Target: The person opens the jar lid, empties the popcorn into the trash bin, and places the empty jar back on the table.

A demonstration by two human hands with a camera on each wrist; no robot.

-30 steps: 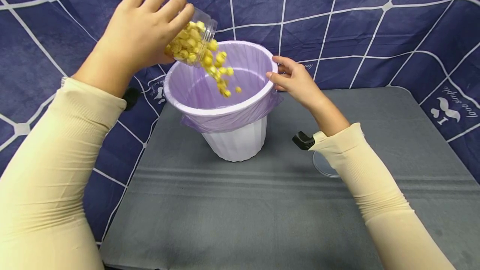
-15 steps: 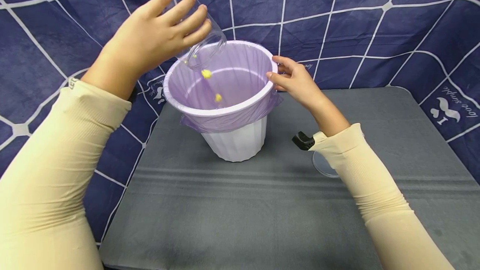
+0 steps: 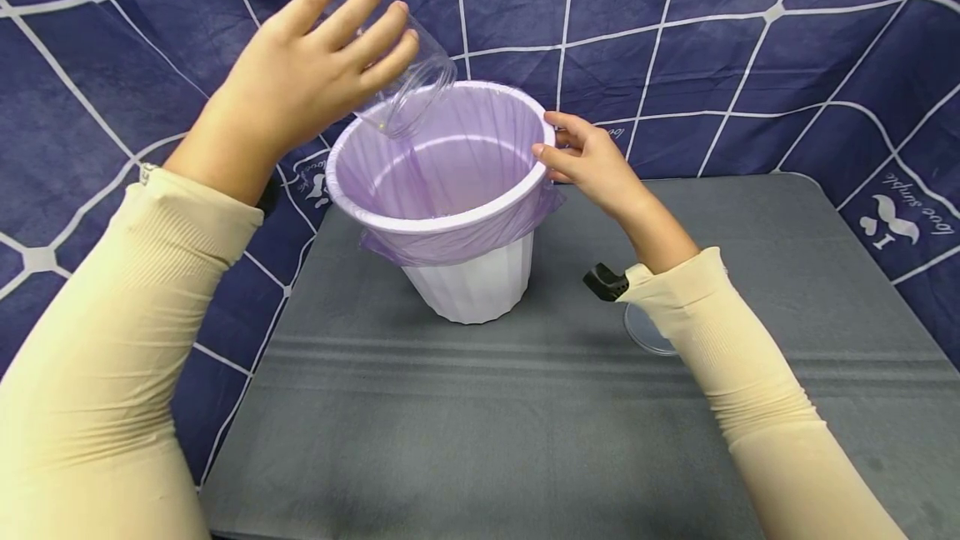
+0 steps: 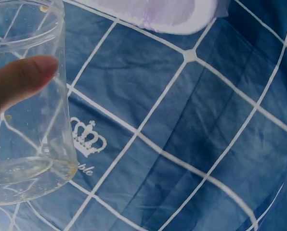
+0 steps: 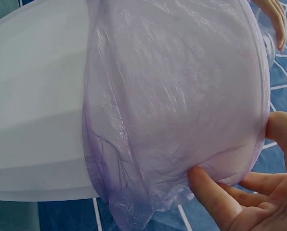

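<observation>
My left hand (image 3: 307, 65) grips a clear plastic jar (image 3: 431, 48), tipped mouth-down over the near-left part of a trash can's opening. Only a few yellow crumbs cling inside the jar (image 4: 32, 120), as the left wrist view shows. The white trash can (image 3: 472, 286) stands upright, lined with a thin purple bag (image 3: 465, 244) folded over its rim. My right hand (image 3: 588, 161) holds the right side of that rim, thumb at the edge and fingers against the bag outside. The bottom of the can's inside is hidden from view.
A clear round lid (image 3: 648, 332) lies on the grey tabletop (image 3: 480, 432), partly covered by the right sleeve. Blue cloth with white lines (image 3: 675, 32) hangs behind and to the left of the table.
The yellow popcorn-like pieces have poured out of the jar into the can, and none are falling now. The left hand tipped the jar more steeply. The right hand kept still.
</observation>
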